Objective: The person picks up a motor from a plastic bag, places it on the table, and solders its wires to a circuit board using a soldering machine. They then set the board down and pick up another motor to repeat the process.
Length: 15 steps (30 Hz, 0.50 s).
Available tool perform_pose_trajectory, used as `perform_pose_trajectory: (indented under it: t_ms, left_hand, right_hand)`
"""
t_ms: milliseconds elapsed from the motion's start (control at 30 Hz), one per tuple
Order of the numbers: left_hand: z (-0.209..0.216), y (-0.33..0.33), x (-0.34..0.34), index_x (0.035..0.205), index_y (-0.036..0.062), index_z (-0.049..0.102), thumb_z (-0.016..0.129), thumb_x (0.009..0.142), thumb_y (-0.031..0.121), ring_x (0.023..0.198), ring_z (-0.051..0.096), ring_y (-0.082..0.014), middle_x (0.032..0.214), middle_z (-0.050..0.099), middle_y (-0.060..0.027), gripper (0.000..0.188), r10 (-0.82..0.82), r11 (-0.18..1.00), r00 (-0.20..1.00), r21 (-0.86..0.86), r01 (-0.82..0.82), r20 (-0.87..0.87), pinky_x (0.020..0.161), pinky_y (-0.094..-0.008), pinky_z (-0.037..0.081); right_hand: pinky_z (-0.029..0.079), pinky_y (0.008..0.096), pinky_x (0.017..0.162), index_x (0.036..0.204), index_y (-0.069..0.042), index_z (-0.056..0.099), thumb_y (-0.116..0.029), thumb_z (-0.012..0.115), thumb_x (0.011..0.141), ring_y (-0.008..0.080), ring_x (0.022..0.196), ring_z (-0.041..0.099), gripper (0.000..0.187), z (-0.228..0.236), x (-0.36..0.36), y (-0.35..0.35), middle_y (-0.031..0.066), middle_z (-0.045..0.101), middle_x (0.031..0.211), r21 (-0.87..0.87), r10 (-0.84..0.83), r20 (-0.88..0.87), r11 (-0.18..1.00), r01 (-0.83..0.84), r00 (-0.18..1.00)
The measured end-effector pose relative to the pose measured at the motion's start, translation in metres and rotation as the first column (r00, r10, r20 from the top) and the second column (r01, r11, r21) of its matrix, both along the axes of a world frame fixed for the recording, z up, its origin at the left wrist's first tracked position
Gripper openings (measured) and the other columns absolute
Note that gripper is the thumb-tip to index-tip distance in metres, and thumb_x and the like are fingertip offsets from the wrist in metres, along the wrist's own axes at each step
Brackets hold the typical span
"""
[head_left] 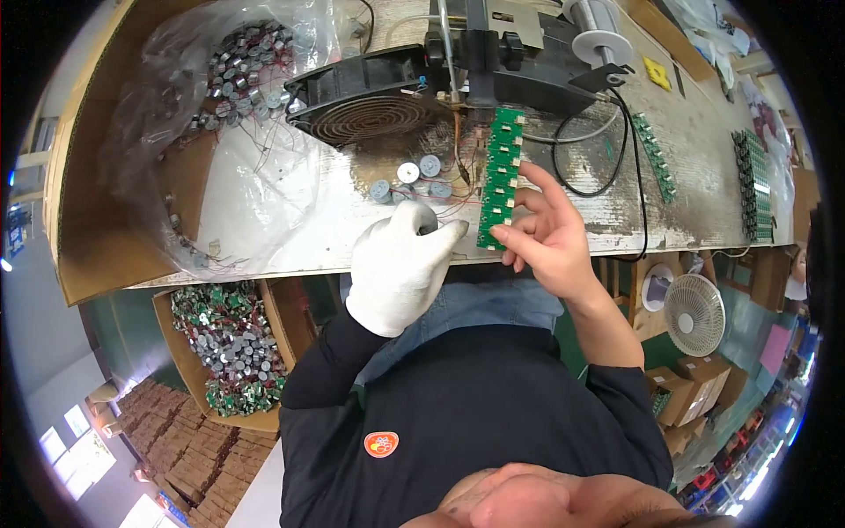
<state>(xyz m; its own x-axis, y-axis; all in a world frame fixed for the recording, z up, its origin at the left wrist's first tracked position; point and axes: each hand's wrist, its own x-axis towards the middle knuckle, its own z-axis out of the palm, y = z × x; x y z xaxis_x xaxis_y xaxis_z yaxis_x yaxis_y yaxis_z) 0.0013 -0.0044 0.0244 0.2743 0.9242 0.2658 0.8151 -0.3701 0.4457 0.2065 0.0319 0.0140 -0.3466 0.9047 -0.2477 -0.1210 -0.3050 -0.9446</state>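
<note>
My right hand [556,236], bare, pinches the lower end of a long strip of green circuit boards [502,180] between thumb and fingers. The strip stands nearly upright in the picture, its upper end below the black stand. My left hand [398,268], in a white glove, is closed just left of the strip's lower end, its thumb pointing at it. What its fingers hold is hidden; thin red wires run nearby. Beyond it lie several small round silver motors [407,172] with wires. A soldering iron's tip [463,169] points down just left of the strip.
A black fan [365,97] stands behind the motors, a solder wire spool [602,44] at back right. A clear bag of motors [251,70] fills the left. More board strips [753,185] lie right, near a black cable [635,176]. Below the table's left is a box of wired parts [231,343].
</note>
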Motion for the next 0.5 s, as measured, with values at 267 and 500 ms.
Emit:
perform_pose_trajectory:
  t_ms: [267,500]
  left_hand:
    - [0.001,0.009,0.001,0.093,0.0144,0.067,0.068,0.071,0.008,0.068,0.06,-0.0237,0.086,0.055,-0.0053,0.023,-0.017,0.998,0.998,-0.055,0.013,-0.066,0.06,-0.036,0.049]
    - [-0.005,0.001,0.009,0.096,-0.001,0.066,0.067,0.085,0.005,0.074,0.061,-0.016,0.088,0.064,-0.0107,0.013,0.285,0.908,0.698,-0.419,0.024,0.657,0.066,-0.0271,0.048]
  right_hand:
    - [0.046,0.0205,0.046,0.142,-0.005,0.031,0.004,0.065,0.083,0.0106,0.06,0.06,0.069,-0.001,0.003,0.002,0.0141,0.058,0.107,-0.006,0.005,-0.033,1.0,-0.005,0.999]
    - [0.051,0.0228,0.05,0.143,-0.006,0.028,0.005,0.064,0.084,0.0154,0.066,0.065,0.069,-0.002,0.0,-0.003,0.0137,0.058,0.108,-0.043,0.03,-0.096,0.998,-0.035,0.995]
